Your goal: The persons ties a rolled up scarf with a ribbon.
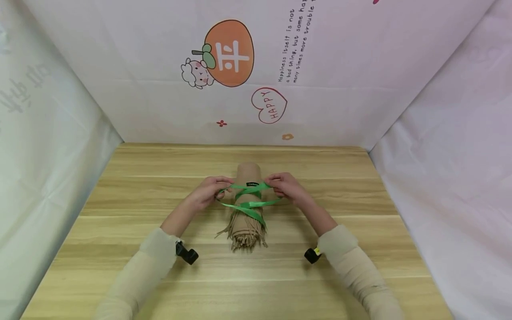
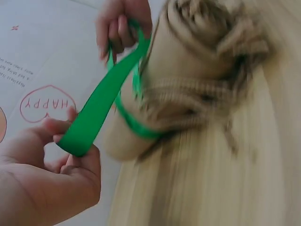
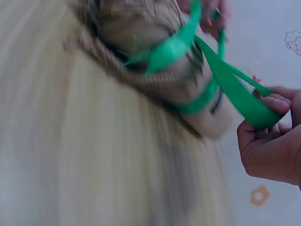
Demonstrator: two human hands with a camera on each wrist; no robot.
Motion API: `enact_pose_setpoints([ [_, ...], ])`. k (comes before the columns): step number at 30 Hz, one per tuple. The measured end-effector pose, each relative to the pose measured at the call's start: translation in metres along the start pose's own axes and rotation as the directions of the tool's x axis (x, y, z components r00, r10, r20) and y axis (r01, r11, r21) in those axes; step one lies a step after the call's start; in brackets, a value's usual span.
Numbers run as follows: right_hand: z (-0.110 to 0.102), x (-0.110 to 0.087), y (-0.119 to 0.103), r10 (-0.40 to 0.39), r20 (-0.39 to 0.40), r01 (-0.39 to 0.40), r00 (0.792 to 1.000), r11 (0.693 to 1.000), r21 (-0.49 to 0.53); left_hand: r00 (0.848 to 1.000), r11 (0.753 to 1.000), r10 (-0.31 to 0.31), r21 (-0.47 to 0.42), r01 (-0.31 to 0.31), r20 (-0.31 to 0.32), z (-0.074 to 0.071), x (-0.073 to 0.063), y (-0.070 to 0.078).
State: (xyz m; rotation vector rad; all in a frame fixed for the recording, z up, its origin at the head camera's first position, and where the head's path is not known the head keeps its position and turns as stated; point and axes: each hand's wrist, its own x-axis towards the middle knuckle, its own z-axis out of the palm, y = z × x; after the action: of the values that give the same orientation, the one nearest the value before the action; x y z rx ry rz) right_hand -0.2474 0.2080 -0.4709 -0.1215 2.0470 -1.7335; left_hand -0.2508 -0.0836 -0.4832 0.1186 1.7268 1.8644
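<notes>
A tan fringed scarf point(image 1: 242, 225), rolled into a cylinder, lies lengthwise on the wooden table, its fringe toward the person. Green ribbon point(image 1: 251, 205) goes around the roll and crosses over it. On the left side my left hand point(image 1: 209, 190) pinches one length of the ribbon between thumb and fingers. Opposite it, my right hand point(image 1: 290, 186) pinches another length. Between the hands the ribbon stretches above the roll, with loops hanging toward the fringe. A small black label point(image 1: 252, 184) shows on the scarf near the ribbon. The underside of the roll is hidden.
The wooden table point(image 1: 320, 284) ends at a white printed backdrop point(image 1: 340, 106). White cloth walls point(image 1: 52, 133) rise at both sides. A black wrist camera point(image 1: 187, 254) sticks out from the left sleeve, and another black camera point(image 1: 311, 255) from the right.
</notes>
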Motion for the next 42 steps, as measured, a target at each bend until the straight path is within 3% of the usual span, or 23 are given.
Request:
enact_pose_setpoints([
  [2, -0.013, -0.003, -0.002, -0.026, 0.032, 0.030, 0.999, 0.986, -0.162, 0.999, 0.978, 0.019, 0.206, -0.024, 0.026, -0.011, -0.003, 0.003],
  [4, -0.026, -0.005, -0.004, -0.052, 0.066, 0.070, 0.996, 0.947, -0.314, 0.998, 0.929, 0.034, 0.366, -0.049, 0.048, -0.020, -0.007, 0.007],
  [6, -0.039, -0.008, -0.005, -0.067, 0.099, 0.103, 0.993, 0.897, -0.430, 0.996, 0.856, 0.059, 0.510, -0.086, 0.069, -0.029, -0.011, 0.012],
  [8, -0.050, -0.011, -0.005, -0.068, 0.119, 0.119, 0.991, 0.858, -0.499, 0.992, 0.766, 0.087, 0.631, -0.124, 0.090, -0.037, -0.015, 0.017],
  [12, -0.065, -0.017, 0.002, -0.052, 0.134, 0.119, 0.990, 0.823, -0.556, 0.988, 0.629, 0.127, 0.762, -0.152, 0.092, -0.049, -0.019, 0.022],
  [16, -0.072, -0.018, 0.018, -0.055, 0.106, 0.107, 0.993, 0.798, -0.593, 0.989, 0.567, 0.139, 0.815, -0.119, 0.047, -0.056, -0.022, 0.015],
  [19, -0.072, -0.017, 0.033, -0.084, 0.072, 0.110, 0.994, 0.764, -0.636, 0.990, 0.534, 0.136, 0.840, -0.095, 0.026, -0.061, -0.021, 0.003],
  [24, -0.070, -0.017, 0.053, -0.126, 0.031, 0.112, 0.992, 0.708, -0.697, 0.991, 0.511, 0.129, 0.856, -0.082, 0.018, -0.067, -0.021, -0.014],
  [32, -0.069, -0.019, 0.061, -0.159, -0.054, 0.058, 0.986, 0.622, -0.781, 0.988, 0.449, 0.151, 0.892, -0.051, -0.020, -0.065, -0.021, -0.019],
  [38, -0.063, -0.019, 0.066, -0.201, -0.052, 0.081, 0.978, 0.599, -0.797, 0.982, 0.463, 0.187, 0.880, -0.109, 0.024, -0.066, -0.021, -0.026],
  [42, -0.061, -0.019, 0.065, -0.214, -0.040, 0.106, 0.976, 0.627, -0.772, 0.977, 0.483, 0.204, 0.862, -0.156, 0.062, -0.065, -0.021, -0.031],
])
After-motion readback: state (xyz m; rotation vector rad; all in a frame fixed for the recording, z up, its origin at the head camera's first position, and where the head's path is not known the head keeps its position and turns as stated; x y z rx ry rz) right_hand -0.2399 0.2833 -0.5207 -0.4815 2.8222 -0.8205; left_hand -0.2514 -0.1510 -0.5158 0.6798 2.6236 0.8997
